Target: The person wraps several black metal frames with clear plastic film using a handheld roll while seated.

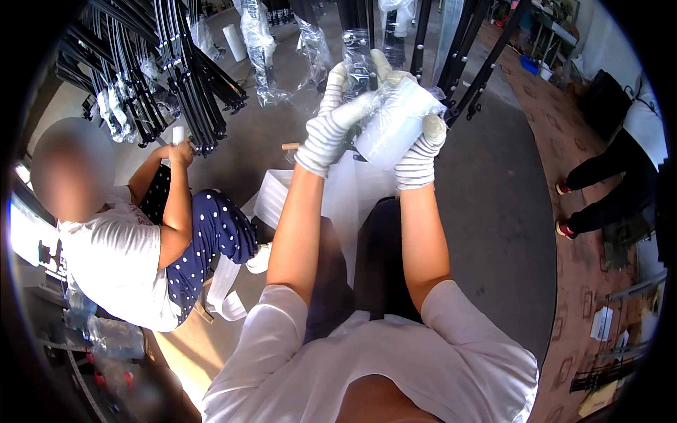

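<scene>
A white roll of plastic film (pixel 396 127), with clear wrinkled film around it, is held tilted in front of me. My right hand (pixel 421 151), in a white and grey striped glove, grips the roll, its thumb on the near right side. My left hand (pixel 330 127), gloved alike, is at the roll's left side, and its thumb presses against the loose clear film there. Part of its fingers is hard to make out. Just beyond my hands stands a black bundle wrapped in clear film (pixel 358 53). A strip of white foam sheet (pixel 352 185) hangs down below the roll.
To my left a seated person (pixel 113 261) holds a small white roll (pixel 179 134). Black poles (pixel 187 84) lean in bundles at the far left, and more black poles (pixel 458 60) stand ahead right. Another person (pixel 610 162) stands at the right, on the reddish floor strip (pixel 536 120).
</scene>
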Action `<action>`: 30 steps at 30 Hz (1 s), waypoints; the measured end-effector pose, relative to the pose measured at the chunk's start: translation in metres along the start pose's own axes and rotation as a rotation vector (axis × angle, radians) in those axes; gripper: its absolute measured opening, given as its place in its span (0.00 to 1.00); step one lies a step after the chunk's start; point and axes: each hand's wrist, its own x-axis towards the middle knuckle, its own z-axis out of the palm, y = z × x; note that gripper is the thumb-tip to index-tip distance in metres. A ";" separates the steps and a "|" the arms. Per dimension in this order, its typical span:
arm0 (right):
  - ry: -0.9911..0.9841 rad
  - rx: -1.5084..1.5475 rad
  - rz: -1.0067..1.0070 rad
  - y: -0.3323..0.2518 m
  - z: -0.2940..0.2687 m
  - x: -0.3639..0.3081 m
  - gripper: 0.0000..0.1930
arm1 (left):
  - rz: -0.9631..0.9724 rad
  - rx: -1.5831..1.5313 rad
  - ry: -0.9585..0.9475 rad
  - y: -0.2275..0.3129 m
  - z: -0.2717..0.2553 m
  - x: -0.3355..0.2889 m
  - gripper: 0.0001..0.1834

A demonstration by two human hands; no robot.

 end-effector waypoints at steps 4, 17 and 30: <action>-0.004 0.000 0.066 0.003 -0.001 -0.014 0.34 | 0.208 0.145 0.049 -0.032 -0.015 0.017 0.24; 0.027 -0.693 0.014 -0.005 -0.037 -0.035 0.37 | 0.110 0.464 0.351 -0.060 -0.040 0.019 0.12; -0.122 -0.611 0.214 -0.011 0.006 0.002 0.38 | 0.034 -0.078 -0.356 -0.043 -0.077 0.006 0.53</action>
